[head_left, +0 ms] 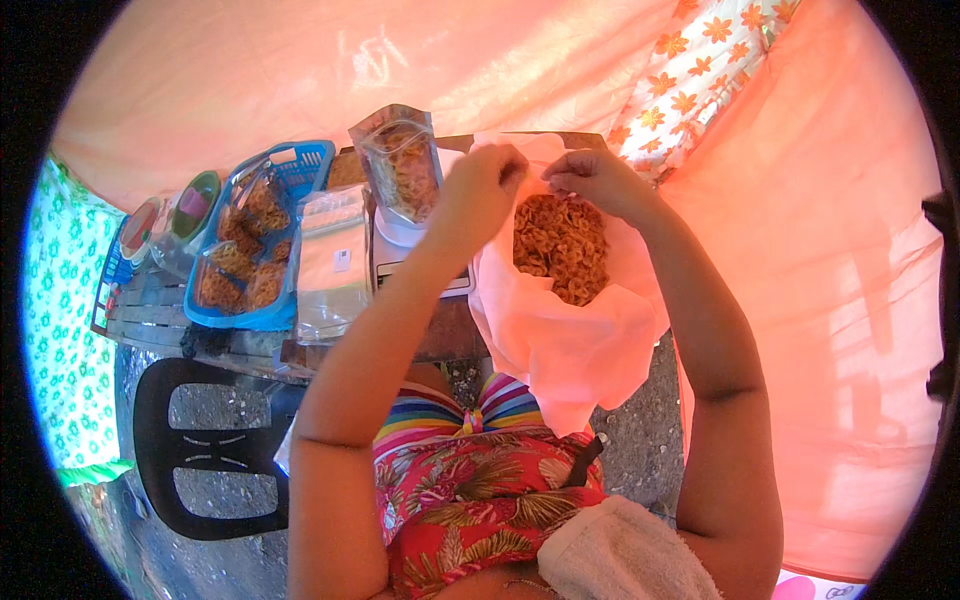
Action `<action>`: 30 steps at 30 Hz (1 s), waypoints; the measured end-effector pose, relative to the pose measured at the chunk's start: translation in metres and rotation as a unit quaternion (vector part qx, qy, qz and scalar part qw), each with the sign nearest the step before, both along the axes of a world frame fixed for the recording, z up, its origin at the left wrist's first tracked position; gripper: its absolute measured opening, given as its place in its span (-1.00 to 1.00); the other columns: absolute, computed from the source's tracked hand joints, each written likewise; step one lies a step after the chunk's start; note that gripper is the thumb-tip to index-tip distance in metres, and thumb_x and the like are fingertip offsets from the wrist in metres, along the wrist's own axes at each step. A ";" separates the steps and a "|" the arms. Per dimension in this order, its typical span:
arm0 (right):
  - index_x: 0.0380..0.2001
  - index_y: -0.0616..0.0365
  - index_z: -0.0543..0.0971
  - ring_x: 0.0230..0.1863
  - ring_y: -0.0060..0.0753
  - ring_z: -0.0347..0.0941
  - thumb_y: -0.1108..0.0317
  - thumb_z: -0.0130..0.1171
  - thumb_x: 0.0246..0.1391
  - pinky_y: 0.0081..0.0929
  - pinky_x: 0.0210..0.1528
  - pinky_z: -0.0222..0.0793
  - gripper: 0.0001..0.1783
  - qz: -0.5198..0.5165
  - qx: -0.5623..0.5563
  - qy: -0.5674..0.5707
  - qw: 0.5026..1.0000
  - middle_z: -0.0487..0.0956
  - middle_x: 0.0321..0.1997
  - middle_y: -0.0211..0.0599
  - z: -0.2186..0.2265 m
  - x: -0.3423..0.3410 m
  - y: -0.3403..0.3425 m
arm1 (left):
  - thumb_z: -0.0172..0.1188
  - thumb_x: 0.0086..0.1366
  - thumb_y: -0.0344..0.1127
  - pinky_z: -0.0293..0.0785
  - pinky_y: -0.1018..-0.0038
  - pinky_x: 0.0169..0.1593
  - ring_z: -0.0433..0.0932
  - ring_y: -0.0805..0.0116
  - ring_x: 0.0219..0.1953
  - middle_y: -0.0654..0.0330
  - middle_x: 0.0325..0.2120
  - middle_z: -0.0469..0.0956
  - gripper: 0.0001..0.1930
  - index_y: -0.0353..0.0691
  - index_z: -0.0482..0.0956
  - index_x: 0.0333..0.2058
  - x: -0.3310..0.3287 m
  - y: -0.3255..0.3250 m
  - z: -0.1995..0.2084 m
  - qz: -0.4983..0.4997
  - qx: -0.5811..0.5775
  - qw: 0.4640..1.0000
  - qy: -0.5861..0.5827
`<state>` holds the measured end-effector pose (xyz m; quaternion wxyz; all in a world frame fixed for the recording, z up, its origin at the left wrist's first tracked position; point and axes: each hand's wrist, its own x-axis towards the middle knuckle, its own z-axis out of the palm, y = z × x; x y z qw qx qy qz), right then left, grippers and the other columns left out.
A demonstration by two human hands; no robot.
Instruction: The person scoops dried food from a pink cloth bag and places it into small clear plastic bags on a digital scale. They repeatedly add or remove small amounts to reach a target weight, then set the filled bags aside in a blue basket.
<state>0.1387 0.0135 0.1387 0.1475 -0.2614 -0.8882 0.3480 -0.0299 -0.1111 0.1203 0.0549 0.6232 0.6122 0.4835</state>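
Note:
My left hand (pixel 490 178) is at the far side of a pale pinkish cloth (pixel 560 345), its fingers pinched together on the cloth's far edge. Close beside it, my right hand (pixel 598 182) is also closed, thumb and fingertips pinching the same edge. Between and below the hands, the cloth surrounds a heap of small brown crispy pieces (pixel 560 250). Whatever supports the cloth from beneath is hidden. To the left of my left hand, a clear stand-up pouch (pixel 402 170) of similar brown pieces stands upright on a white kitchen scale (pixel 455 284).
Flat clear pouches (pixel 335 265) lie stacked left of the scale. Beyond them, a blue plastic basket (pixel 240 318) holds several filled bags. A green-rimmed container (pixel 196 205) stands farther left on the wooden table (pixel 150 312). A black chair (pixel 155 440) is at lower left. Orange sheeting (pixel 800 350) hangs around.

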 end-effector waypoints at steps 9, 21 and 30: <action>0.05 0.09 0.40 0.07 -0.34 0.31 0.32 0.24 -0.04 -0.45 0.13 0.22 -0.47 0.023 -0.128 0.087 0.988 0.46 -0.02 -0.23 -0.064 0.021 -0.013 | 0.16 0.09 -0.33 0.48 0.33 -0.16 0.57 0.18 -0.27 0.09 -0.34 0.59 -0.86 -0.18 0.63 -0.37 -0.108 -0.021 0.087 0.152 -0.035 0.973 0.171; -0.12 0.25 0.48 -0.21 -0.41 0.48 0.40 0.12 0.03 -0.48 -0.20 0.44 -0.68 -0.009 -0.013 -0.116 0.993 0.53 -0.20 -0.24 -0.022 0.025 0.005 | 0.14 0.16 -0.29 0.45 0.31 -0.11 0.54 0.09 -0.23 0.05 -0.30 0.54 -0.80 -0.21 0.62 -0.29 -0.094 -0.012 0.066 0.170 0.014 0.954 0.245; -0.30 0.25 0.58 -0.44 -0.50 0.49 0.46 0.16 -0.03 -0.54 -0.38 0.44 -0.82 -0.077 -0.149 -0.029 0.985 0.57 -0.43 -0.36 -0.011 0.038 0.013 | 0.07 0.13 -0.39 0.43 0.26 -0.13 0.51 0.01 -0.26 -0.03 -0.39 0.52 -0.84 -0.31 0.58 -0.37 0.005 0.014 0.003 -0.104 -0.076 0.986 0.110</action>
